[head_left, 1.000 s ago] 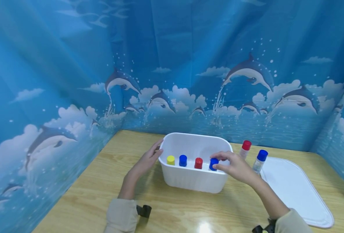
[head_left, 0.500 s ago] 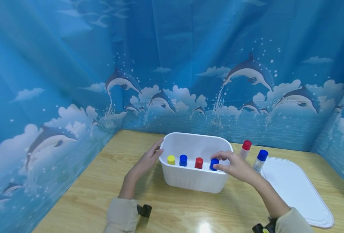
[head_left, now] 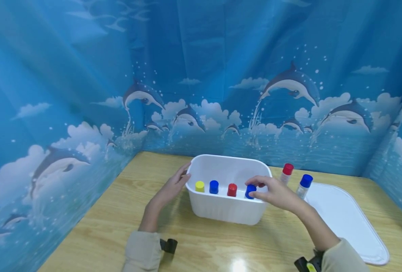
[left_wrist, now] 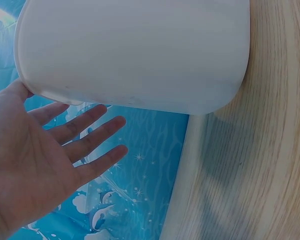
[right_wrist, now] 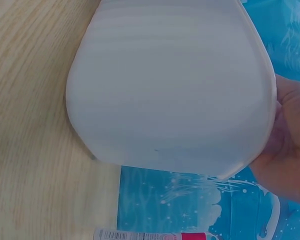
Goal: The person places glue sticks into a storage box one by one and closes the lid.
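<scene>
A white plastic bin point(head_left: 226, 211) stands on the wooden table in the head view. Inside it, in a row along the near wall, are a yellow-capped glue stick point(head_left: 199, 186), a blue-capped one point(head_left: 214, 187), a red-capped one point(head_left: 232, 190) and another blue-capped glue stick point(head_left: 248, 193) at the right. My right hand point(head_left: 278, 193) reaches over the right rim and pinches that last blue cap between thumb and fingers. Against the bin's left end rests my left hand point(head_left: 170, 189), its fingers point(left_wrist: 92, 140) spread and fairly straight in the left wrist view. The glue sticks' lower parts are hidden by the wall.
Right of the bin stand a red-capped glue stick point(head_left: 287, 172) and a blue-capped glue stick point(head_left: 305, 184). A white lid point(head_left: 344, 223) lies flat at the table's right. A blue dolphin-print curtain point(head_left: 201, 94) hangs behind the table point(head_left: 201, 249) and along its sides.
</scene>
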Demonstrator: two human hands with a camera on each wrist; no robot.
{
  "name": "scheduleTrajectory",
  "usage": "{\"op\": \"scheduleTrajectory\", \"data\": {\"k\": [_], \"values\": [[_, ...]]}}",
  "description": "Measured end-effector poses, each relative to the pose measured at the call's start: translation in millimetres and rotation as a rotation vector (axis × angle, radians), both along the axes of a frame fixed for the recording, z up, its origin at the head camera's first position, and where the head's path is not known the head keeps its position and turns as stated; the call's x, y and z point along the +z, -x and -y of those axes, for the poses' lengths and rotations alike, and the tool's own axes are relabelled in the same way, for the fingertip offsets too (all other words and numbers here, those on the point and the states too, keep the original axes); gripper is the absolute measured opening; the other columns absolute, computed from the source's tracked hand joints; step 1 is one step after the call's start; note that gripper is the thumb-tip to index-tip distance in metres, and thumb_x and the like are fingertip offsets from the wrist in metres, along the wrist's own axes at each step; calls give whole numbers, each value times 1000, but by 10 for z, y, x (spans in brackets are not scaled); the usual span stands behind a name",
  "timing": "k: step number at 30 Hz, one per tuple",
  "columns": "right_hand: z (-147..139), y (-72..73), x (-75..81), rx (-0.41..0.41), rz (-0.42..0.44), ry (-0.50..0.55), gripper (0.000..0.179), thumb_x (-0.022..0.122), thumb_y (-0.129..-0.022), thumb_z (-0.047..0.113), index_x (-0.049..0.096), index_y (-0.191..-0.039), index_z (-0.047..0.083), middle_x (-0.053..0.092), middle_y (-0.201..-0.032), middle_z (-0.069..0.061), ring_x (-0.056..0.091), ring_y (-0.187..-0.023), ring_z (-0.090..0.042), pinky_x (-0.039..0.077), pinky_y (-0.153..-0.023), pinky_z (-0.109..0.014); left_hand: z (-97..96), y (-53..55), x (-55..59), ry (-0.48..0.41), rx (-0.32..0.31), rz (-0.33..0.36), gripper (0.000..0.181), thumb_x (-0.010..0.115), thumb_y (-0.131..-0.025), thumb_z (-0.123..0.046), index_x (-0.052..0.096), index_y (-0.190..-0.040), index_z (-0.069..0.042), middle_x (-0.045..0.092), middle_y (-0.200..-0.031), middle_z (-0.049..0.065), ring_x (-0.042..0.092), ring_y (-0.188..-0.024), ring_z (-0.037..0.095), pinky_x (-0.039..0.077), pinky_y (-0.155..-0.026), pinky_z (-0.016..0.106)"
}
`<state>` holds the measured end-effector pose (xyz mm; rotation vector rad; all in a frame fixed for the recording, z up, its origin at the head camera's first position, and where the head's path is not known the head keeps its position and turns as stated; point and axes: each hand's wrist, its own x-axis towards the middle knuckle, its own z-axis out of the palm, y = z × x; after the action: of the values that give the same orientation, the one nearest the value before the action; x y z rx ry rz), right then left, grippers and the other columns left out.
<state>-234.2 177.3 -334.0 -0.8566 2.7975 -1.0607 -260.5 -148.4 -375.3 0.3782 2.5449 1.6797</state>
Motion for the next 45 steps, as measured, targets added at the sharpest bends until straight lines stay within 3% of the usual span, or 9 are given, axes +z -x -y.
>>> {"op": "scheduleTrajectory", "data": {"k": [10,15,21,26,31,34,37,40,45], "values": [[-96,-18,89,-43,-35,9,29,65,-87,20,63,-112,5,63,-107,-9,56,-99,-31,52,-77,-40,2,24,-32,13,-1,-6,52,38,-98,-41,24,-146,-26,36,-141,11,36,-126,29,36,-98,48],[-297,-54,211,-91,-90,71,30,61,-90,22,62,-113,3,61,-109,-13,56,-99,-32,51,-78,-46,-2,21,-24,11,1,-10,51,38,-99,-39,24,-146,-25,36,-142,11,36,-126,30,35,-98,48],[-609,-118,317,-257,-158,107,34,54,-94,26,58,-118,3,59,-113,-18,53,-103,-37,47,-79,-55,2,32,-34,9,2,-10,50,38,-99,-37,24,-146,-25,37,-141,11,37,-126,29,36,-98,48],[-910,-112,247,-439,-186,122,43,49,-96,33,53,-123,0,52,-119,-25,49,-106,-46,45,-77,-59,3,29,-39,17,1,-5,50,37,-99,-38,24,-146,-26,36,-141,10,36,-126,29,36,-98,49],[-1218,32,-53,-542,-121,135,52,47,-95,38,49,-128,-2,42,-128,-30,45,-109,-49,44,-78,-59,10,19,-36,26,4,2,52,37,-98,-43,24,-146,-27,35,-142,11,34,-127,30,34,-98,51],[-1527,300,-479,-569,-110,139,52,51,-93,41,49,-131,6,40,-133,-24,43,-115,-43,47,-80,-51,13,13,-31,29,6,4,53,37,-97,-45,24,-146,-27,33,-143,11,33,-128,31,33,-99,52],[-1827,621,-969,-588,-179,119,51,55,-89,45,49,-132,18,46,-131,-12,45,-115,-30,51,-79,-37,13,15,-34,31,4,0,53,37,-97,-44,24,-146,-27,33,-143,11,34,-128,31,33,-98,52],[-1969,814,-1279,-595,-247,110,52,55,-88,47,47,-133,21,51,-125,-7,48,-110,-26,51,-78,-30,9,24,-40,28,4,-4,52,37,-98,-43,24,-146,-27,35,-142,9,35,-127,29,35,-98,49],[-1919,838,-1385,-615,-251,165,53,56,-87,47,49,-131,18,54,-119,-8,51,-105,-25,50,-74,-18,8,30,-45,16,0,-15,52,38,-99,-40,24,-146,-24,36,-141,11,37,-126,30,36,-98,49]]}}
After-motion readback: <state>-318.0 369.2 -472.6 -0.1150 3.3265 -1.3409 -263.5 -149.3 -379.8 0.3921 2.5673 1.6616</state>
